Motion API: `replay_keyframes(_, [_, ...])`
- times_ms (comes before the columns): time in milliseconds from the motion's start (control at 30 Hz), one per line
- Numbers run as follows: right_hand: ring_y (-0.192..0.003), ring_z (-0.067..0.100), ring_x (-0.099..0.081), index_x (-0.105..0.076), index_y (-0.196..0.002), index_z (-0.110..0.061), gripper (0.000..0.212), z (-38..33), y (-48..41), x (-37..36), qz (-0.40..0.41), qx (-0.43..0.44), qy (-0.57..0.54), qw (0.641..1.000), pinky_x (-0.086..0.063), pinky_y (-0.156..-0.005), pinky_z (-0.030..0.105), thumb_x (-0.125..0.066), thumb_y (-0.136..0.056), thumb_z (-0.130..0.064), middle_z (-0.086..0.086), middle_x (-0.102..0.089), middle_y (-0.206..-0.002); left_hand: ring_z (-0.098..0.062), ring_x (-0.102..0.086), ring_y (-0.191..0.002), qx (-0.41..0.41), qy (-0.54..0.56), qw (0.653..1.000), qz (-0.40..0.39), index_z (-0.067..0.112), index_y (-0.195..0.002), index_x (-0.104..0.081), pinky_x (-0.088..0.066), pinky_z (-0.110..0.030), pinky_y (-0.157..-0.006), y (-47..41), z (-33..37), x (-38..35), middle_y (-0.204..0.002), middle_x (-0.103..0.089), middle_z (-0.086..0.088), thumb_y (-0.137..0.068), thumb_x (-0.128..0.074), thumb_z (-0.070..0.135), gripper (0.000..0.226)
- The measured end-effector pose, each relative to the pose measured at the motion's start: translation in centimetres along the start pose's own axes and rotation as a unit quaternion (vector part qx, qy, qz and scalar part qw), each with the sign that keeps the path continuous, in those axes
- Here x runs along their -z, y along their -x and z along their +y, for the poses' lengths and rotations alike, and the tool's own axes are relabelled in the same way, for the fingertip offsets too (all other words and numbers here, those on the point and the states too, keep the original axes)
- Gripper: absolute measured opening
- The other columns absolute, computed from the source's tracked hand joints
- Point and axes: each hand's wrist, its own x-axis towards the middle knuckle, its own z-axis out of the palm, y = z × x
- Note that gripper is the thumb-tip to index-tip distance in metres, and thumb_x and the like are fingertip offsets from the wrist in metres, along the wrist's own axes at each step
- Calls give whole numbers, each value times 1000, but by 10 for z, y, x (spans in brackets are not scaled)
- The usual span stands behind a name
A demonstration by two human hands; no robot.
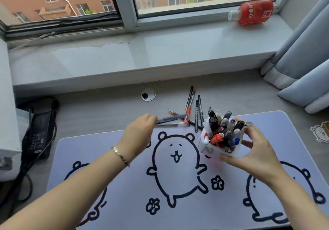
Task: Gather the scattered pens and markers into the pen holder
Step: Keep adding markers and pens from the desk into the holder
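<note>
1. Head view: the right hand (pixel 256 148) clasps the white pen holder (pixel 211 148), crammed with pens, at centre right.
2. The left hand (pixel 140 132) pinches a blurred dark pen (pixel 170 120); scattered pens (pixel 193 108) lie just above centre.

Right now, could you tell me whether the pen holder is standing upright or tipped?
Tipped. The pen holder leans toward the left, its pens fanning out, cradled by the right hand above the desk mat.
</note>
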Motion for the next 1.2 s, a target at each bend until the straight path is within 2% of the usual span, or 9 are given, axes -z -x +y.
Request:
replay_keyframes(100, [-114, -9, -45, -45, -118, -39, 86, -7, 1, -5, -2, 2, -7, 1000, -37, -85, 8, -75, -39, -52, -18, -51, -120, -26, -58, -87, 122, 191, 974, -4, 17, -115, -52, -46, -36, -75, 23, 9, 45, -91, -61, -1, -94, -43, 17, 23])
replay_keyframes(233, [-113, -15, -41, -42, -112, -48, 83, -13, 4, -19, -22, 10, 4, 1000, -35, -86, 6, -80, -39, -47, -29, -45, -120, -23, -60, -76, 103, 273, 956, 10, 38, -102, -46, -47, -38, -69, 51, 29, 96, -82, -64, 10, -91, -45, 31, 14])
replay_keyframes(500, [-109, -21, -41, -42, -119, -37, 85, -17, 9, -34, -44, 37, 19, 998, -34, -84, -6, -87, -51, -13, -28, -43, -121, -12, -58, -56, -30, 61, 997, 27, 28, -83, -62, -43, -24, -44, 56, 50, 125, -71, -66, 10, -80, -40, 38, 24])
replay_keyframes(633, [-118, -8, -42, -41, -128, -32, 90, -24, 13, -37, -68, 59, 56, 994, -39, -96, 14, -82, -48, -34, -18, -45, -129, -29, -51, -38, -92, -54, 994, 7, 16, -63, -61, -37, -24, -32, 39, 68, 112, -64, -59, -1, -71, -60, 17, 8])
replay_keyframes(800, [-120, 3, -46, -41, -131, -27, 92, -25, 18, -43, -68, 71, 74, 992, -45, -99, 30, -75, -47, -33, -19, -45, -130, -28, -39, -34, -143, -66, 987, -24, 11, -68, -56, -12, -21, -31, 27, 93, 90, -70, -56, -7, -45, -79, 2, 34])
replay_keyframes(867, [-114, 0, -48, -40, -131, -30, 91, -23, 20, -43, -75, 67, 76, 992, -47, -95, 29, -73, -46, -37, -29, -41, -127, -28, -57, -54, -122, 28, 992, -21, 14, -101, -55, -39, -31, -38, 31, 94, 83, -96, -56, -6, -63, -73, 3, 44])
replay_keyframes(933, [-111, -5, -49, -40, -127, -37, 89, -19, 23, -41, -77, 49, 51, 995, -45, -91, 21, -79, -47, -33, -33, -40, -125, -21, -59, -78, -29, 191, 979, -60, 28, -120, -43, -50, -35, -68, 34, 89, 88, -112, -51, 3, -76, -68, 10, 54])
replay_keyframes(1100, [-112, -5, -50, -45, -126, -33, 90, -10, 25, -38, -49, 12, 13, 999, -41, -85, 7, -89, -48, -21, -22, -48, -124, -5, -60, -66, 108, 402, 908, 46, 30, -98, -57, -48, -14, -65, 42, 77, 91, -77, -67, 8, -72, -75, 13, 36])
replay_keyframes(1200, [-112, -2, -50, -45, -124, -35, 87, -15, 23, -40, -43, 19, 4, 999, -43, -86, 9, -88, -49, -19, -23, -49, -123, -5, -58, -82, 98, 368, 921, 79, 25, -111, -58, -46, -13, -76, 51, 85, 75, -95, -66, 15, -80, -68, 15, 34])
